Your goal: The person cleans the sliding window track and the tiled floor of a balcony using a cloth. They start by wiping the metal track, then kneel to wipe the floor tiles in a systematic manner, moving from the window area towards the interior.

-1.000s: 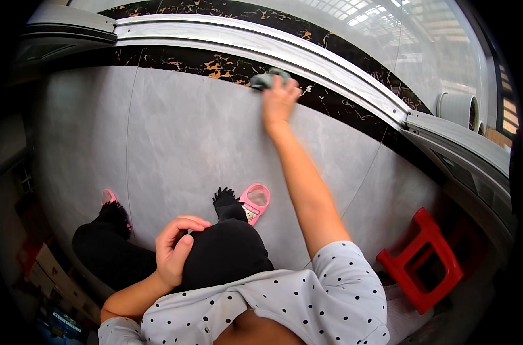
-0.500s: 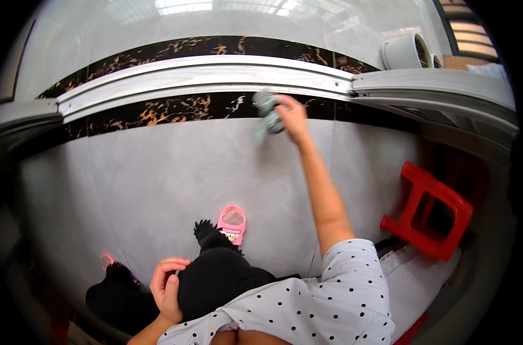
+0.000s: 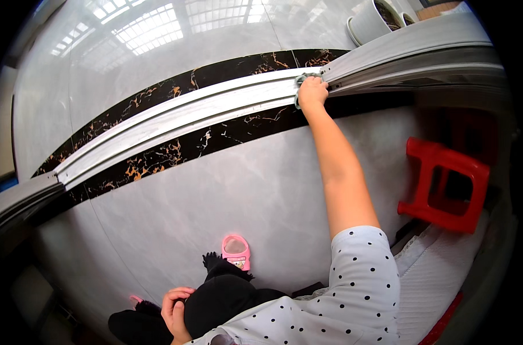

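Cloth (image 3: 300, 80) is pressed onto the metal door track (image 3: 215, 109) by the right hand (image 3: 312, 92).
The cloth is gripped under closed fingers; the left hand (image 3: 174, 305) is curled on a black-trousered knee (image 3: 215, 299), near a pink slipper (image 3: 236, 251).

Glossy grey floor tiles (image 3: 261, 190), brushed-metal door track (image 3: 204, 112), glossy red plastic stool (image 3: 445, 184).

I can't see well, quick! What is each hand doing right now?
Left hand: holds nothing, resting curled on the black-trousered knee.
Right hand: closed on a grey cloth, pressing it on the metal door track.
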Demonstrator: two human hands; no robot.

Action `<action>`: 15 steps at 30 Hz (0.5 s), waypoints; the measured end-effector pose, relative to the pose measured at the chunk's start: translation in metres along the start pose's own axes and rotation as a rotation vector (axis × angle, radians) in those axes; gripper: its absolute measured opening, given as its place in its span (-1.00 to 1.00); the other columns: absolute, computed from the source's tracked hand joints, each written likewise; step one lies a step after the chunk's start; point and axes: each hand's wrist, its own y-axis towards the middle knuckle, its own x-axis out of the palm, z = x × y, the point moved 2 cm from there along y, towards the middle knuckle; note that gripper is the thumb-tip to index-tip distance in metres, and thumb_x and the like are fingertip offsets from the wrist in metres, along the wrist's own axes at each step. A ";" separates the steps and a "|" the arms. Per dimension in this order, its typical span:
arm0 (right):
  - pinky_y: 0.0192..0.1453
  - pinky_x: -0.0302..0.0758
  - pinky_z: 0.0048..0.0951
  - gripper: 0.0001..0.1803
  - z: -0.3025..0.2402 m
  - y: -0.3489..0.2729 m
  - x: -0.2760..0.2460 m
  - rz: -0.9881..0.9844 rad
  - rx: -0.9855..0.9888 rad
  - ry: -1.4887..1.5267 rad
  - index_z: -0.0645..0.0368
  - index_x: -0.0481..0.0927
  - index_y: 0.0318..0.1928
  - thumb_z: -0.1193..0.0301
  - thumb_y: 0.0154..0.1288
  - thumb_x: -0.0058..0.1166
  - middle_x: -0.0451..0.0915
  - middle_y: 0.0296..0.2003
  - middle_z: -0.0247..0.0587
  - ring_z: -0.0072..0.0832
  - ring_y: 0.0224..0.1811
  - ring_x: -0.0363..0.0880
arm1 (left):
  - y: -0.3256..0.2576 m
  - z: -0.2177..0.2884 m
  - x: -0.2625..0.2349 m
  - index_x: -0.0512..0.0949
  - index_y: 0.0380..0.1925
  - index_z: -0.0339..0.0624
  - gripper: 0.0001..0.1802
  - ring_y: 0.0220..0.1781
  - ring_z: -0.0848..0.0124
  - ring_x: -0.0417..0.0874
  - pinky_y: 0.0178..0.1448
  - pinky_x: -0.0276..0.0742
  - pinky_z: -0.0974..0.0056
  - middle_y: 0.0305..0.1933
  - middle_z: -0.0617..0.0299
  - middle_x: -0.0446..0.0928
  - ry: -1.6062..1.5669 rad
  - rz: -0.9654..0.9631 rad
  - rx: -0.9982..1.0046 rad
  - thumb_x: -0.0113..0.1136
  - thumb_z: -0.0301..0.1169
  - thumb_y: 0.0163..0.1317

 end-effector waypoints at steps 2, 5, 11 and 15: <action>-0.12 0.50 -0.30 -0.64 0.002 0.007 0.002 -0.056 -0.015 -0.009 0.34 0.49 -0.08 0.34 0.22 -0.13 0.41 -0.05 0.03 -0.10 -0.08 0.42 | 0.003 0.002 0.000 0.38 -0.34 -0.37 -0.72 -0.12 0.27 0.46 0.08 0.31 0.25 -0.22 -0.05 0.46 0.013 -0.001 -0.024 -0.09 -0.30 0.22; -0.07 0.45 -0.30 -0.58 0.001 0.007 0.006 -0.034 -0.167 -0.160 0.41 0.45 -0.03 0.33 0.23 -0.16 0.36 0.02 0.08 -0.10 0.01 0.35 | 0.006 -0.007 -0.004 0.38 -0.35 -0.38 -0.72 -0.13 0.26 0.47 0.08 0.32 0.25 -0.23 -0.06 0.46 -0.016 0.006 -0.036 -0.09 -0.30 0.20; -0.24 0.52 -0.33 -0.49 0.005 0.024 0.027 -0.077 -0.113 -0.148 0.47 0.35 0.08 0.34 0.20 -0.14 0.27 0.14 0.17 -0.04 -0.14 0.47 | 0.013 -0.011 0.000 0.39 -0.37 -0.40 -0.72 -0.17 0.25 0.48 0.05 0.34 0.24 -0.25 -0.08 0.46 -0.042 0.049 -0.032 -0.08 -0.32 0.16; -0.27 0.56 -0.30 -0.70 -0.003 0.008 0.004 0.180 -0.010 0.065 0.38 0.46 -0.16 0.40 0.15 -0.07 0.42 -0.18 -0.04 -0.12 -0.32 0.57 | 0.010 -0.019 -0.009 0.39 -0.36 -0.40 -0.71 -0.18 0.25 0.48 0.04 0.34 0.23 -0.25 -0.08 0.47 -0.055 0.069 -0.036 -0.08 -0.31 0.16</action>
